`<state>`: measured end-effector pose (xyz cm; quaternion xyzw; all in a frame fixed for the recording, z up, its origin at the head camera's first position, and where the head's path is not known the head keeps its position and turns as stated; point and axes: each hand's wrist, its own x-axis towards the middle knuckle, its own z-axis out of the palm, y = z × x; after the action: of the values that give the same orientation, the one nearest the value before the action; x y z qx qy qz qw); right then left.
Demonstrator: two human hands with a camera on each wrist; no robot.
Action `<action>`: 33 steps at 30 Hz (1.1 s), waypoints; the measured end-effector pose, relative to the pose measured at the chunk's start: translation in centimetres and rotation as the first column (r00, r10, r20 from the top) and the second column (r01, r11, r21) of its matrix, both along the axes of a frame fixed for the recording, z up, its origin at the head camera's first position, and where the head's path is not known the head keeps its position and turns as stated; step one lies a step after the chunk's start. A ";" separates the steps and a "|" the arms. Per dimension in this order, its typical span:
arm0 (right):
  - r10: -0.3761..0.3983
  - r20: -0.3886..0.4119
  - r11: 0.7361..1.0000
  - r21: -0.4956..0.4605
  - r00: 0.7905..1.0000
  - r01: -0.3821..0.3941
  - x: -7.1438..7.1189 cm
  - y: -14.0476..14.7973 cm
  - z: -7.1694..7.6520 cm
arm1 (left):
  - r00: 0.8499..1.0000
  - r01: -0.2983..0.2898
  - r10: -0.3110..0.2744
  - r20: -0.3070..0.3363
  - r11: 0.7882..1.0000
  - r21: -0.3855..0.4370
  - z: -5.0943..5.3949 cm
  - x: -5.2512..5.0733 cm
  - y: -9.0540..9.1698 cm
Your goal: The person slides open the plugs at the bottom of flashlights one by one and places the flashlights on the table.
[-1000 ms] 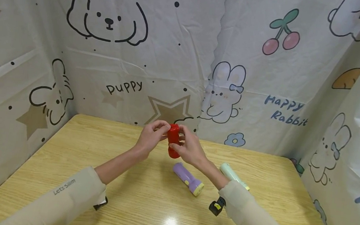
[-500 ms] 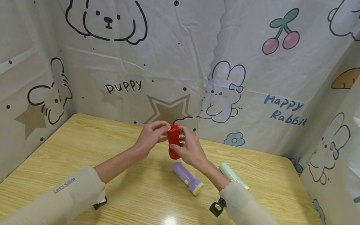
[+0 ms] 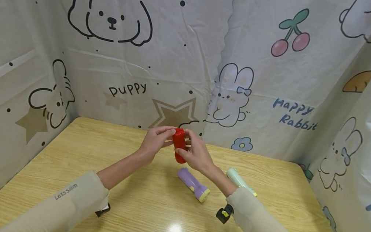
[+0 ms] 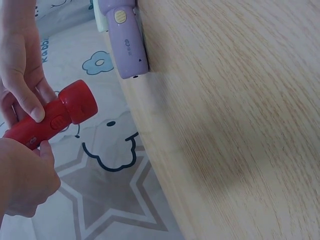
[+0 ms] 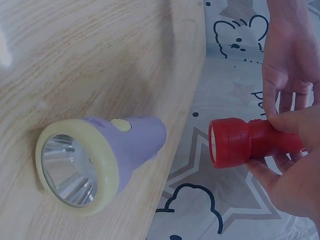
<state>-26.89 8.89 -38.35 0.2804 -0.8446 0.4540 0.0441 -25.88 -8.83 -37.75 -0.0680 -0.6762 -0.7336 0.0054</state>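
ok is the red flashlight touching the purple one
Apart: in the right wrist view, tabletop and patterned cloth show plainly between the red flashlight and the purple flashlight.

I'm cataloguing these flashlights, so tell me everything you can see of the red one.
The red flashlight is red along its body, of what looks like glossy plastic. It has a narrow barrel, a wider round head and a red button on its side. It is held off the table, slightly tilted, head downward. The left hand pinches the tail end; the right hand grips the barrel. The lens is seen too edge-on to tell whether it is lit.
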 end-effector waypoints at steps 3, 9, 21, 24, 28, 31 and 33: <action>0.006 -0.007 1.000 -0.006 1.000 -0.006 0.0 0.0 0.0 | 1.000 0.001 -0.001 -0.003 1.000 0.003 0.0 0.0 0.0; 0.011 -0.019 1.000 0.002 1.000 -0.011 0.0 0.0 0.1 | 1.000 0.007 -0.007 -0.007 1.000 -0.005 0.2 0.1 -0.1; 0.021 -0.038 1.000 0.018 0.999 -0.020 0.2 0.1 0.0 | 1.000 0.016 -0.015 0.015 1.000 -0.019 0.3 0.0 -0.2; 0.019 -0.038 1.000 0.021 0.999 -0.019 0.3 0.1 0.1 | 1.000 0.017 -0.017 0.011 1.000 -0.020 0.3 0.0 -0.2; 0.016 -0.031 1.000 0.027 0.999 -0.016 0.3 0.1 0.1 | 1.000 0.015 -0.014 0.015 1.000 -0.024 0.3 0.0 -0.2; 0.018 -0.029 0.999 0.031 0.999 -0.017 0.3 0.1 0.0 | 1.000 0.013 -0.012 0.019 1.000 -0.019 0.3 0.0 -0.2; 0.021 -0.025 0.999 0.026 0.999 -0.020 0.3 0.1 0.0 | 1.000 0.009 -0.009 0.022 1.000 -0.018 0.3 0.0 -0.2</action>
<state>-26.57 8.97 -38.33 0.2955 -0.8468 0.4399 0.0465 -25.87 -9.07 -37.50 -0.0631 -0.6823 -0.7283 -0.0059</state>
